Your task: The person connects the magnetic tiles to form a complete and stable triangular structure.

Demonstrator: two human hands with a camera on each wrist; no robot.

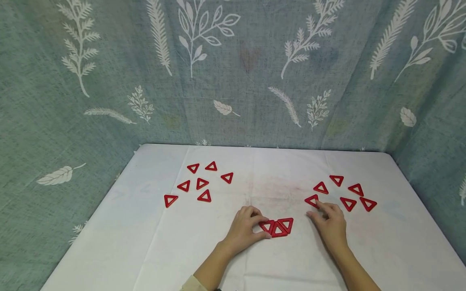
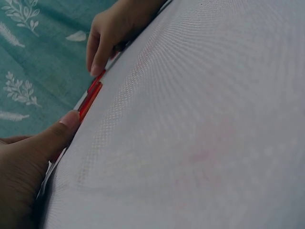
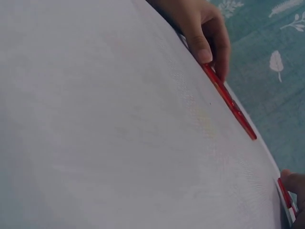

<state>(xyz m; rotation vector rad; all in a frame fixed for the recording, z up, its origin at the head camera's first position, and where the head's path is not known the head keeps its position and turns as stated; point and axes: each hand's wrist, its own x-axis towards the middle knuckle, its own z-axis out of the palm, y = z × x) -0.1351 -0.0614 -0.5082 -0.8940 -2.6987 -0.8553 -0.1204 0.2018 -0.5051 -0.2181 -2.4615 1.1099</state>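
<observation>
Three red hollow triangle tiles (image 1: 278,235) lie edge to edge in a short row on the table. My left hand (image 1: 244,227) pinches the leftmost tile of the row between thumb and fingers; the left wrist view shows its thumb (image 2: 70,120) against the red edge. To the right, my right hand (image 1: 330,226) reaches over a single triangle tile (image 1: 308,200), a fingertip touching its right corner. Its thumb stays a little apart, nearer me. From the right wrist view, this hand (image 3: 296,185) shows only in part, beside a red tile edge.
Several loose red triangles (image 1: 200,187) are scattered at the table's back left. Another scattered group of triangles (image 1: 321,190) lies at the right, beyond my right hand. A white cloth covers the table (image 1: 120,234); a leaf-patterned curtain (image 1: 233,81) hangs along its back and sides.
</observation>
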